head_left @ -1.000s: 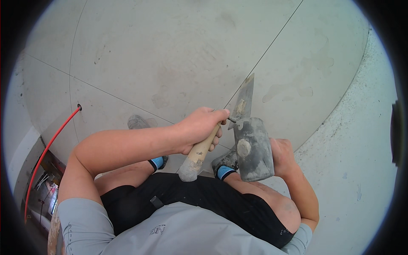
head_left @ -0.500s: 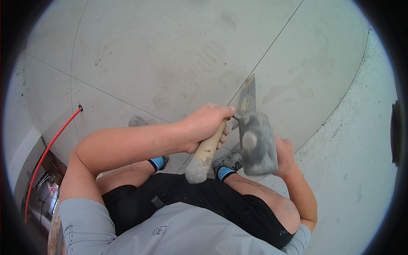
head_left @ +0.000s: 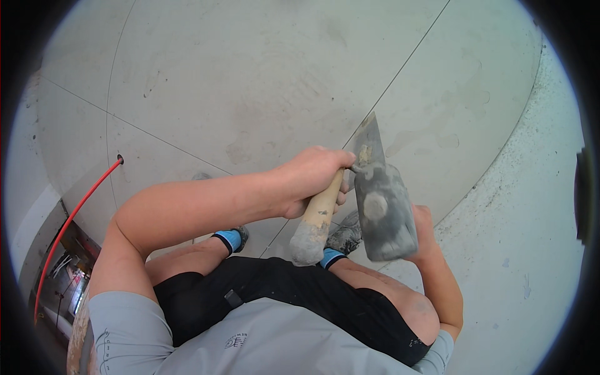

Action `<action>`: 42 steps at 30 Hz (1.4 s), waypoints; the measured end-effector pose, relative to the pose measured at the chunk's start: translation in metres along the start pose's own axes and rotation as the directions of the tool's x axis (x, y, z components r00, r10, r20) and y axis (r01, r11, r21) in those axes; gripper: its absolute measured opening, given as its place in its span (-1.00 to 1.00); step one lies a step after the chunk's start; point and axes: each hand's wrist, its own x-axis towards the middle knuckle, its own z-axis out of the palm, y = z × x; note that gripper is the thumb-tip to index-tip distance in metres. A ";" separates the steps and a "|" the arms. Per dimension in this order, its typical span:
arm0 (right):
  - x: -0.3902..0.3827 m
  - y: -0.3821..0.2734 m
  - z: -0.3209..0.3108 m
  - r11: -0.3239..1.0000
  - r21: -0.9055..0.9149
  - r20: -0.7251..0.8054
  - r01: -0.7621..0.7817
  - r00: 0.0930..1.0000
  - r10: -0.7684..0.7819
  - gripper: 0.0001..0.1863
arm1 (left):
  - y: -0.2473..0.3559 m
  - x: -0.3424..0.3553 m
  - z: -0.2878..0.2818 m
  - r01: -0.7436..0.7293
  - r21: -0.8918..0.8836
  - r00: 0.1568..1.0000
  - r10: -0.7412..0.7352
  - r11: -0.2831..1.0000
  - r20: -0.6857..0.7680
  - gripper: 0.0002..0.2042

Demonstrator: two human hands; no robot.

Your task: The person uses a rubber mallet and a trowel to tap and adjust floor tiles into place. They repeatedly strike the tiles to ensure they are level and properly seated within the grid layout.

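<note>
My left hand point(head_left: 319, 178) is closed round the wooden handle of a trowel point(head_left: 370, 134). The handle's grey-smeared butt points back toward my lap, while the narrow metal blade points away, its tip close to a joint line in the floor. Just right of that hand is a rubber mallet point(head_left: 390, 225) with a dark grey, dusty head and a pale round spot on its side. My right hand point(head_left: 423, 228) holds the mallet from behind the head, which hides most of the fingers and the handle. The mallet head overlaps the trowel's shank in this view; whether they touch I cannot tell.
Large pale floor tiles point(head_left: 250, 75) with thin joint lines lie ahead. A red cable point(head_left: 75, 215) comes out of a hole on the left. Rougher pale floor point(head_left: 500, 250) borders the tiles on the right. My shoes point(head_left: 345, 234) stand below my hands.
My left hand and the trowel have shifted a little to the right. The mallet head has also moved slightly right and tilted a bit. Both grips stay the same.
</note>
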 end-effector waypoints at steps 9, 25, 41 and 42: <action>0.006 -0.007 -0.010 0.998 0.069 -0.089 0.003 0.996 0.004 -0.44 | 0.025 0.000 0.014 -0.052 -0.069 0.998 0.055 0.996 0.043 -0.70; -0.068 0.080 -0.035 0.971 -0.038 -0.440 -0.235 0.877 0.195 -0.81 | -0.005 -0.068 -0.016 -0.220 0.309 0.915 0.086 0.925 0.395 -0.68; 0.185 -0.097 -0.001 0.944 -0.283 0.339 0.171 0.938 -0.068 -0.72 | -0.159 -0.183 -0.382 -0.360 0.666 0.117 0.740 0.654 -0.663 -0.84; 0.200 -0.115 0.008 0.951 -0.276 0.373 0.142 0.927 -0.030 -0.70 | -0.179 -0.177 -0.391 -0.374 0.636 0.099 0.711 0.675 -0.696 -0.84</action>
